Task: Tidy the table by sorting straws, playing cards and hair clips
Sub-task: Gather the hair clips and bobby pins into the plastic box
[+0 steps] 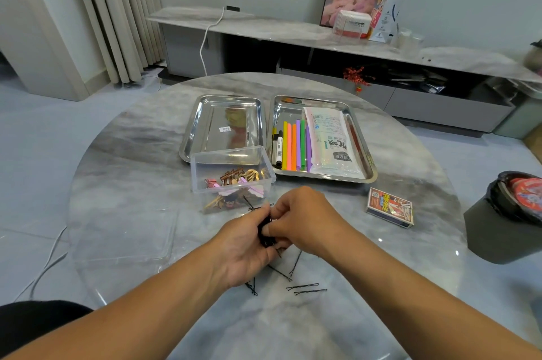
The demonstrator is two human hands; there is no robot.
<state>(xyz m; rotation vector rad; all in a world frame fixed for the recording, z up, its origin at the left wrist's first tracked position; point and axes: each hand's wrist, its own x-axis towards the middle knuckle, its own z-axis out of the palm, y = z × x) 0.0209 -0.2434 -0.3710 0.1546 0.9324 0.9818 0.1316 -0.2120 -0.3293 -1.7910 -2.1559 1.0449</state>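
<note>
1. Head view: both hands meet over the middle of the round counter (123, 154). The left hand (245, 248) cups a small bundle of black hairpins (266, 235), and the right hand (305, 219) pinches the same bundle from the other side, so each grip is closed on it.
2. Loose hairpins (305, 288) lie flat on the counter just below and right of the hands, their long axes mostly running left to right; a few more poke out under the left wrist.
3. The clear plastic box (231, 172), already holding decorative hair clips (237, 180), sits just beyond the hands, slightly to the left, so the left hand is nearer to it.
4. Behind the box, the left steel tray (193, 122) looks bare; the right steel tray (363, 151) holds coloured straws (293, 144) laid lengthwise beside a packet.
5. The playing card box (390, 207) rests on the counter well to the right, nearer the right hand, not yet sorted.
6. Judged from this, the bundle should travel forward into the box.
</note>
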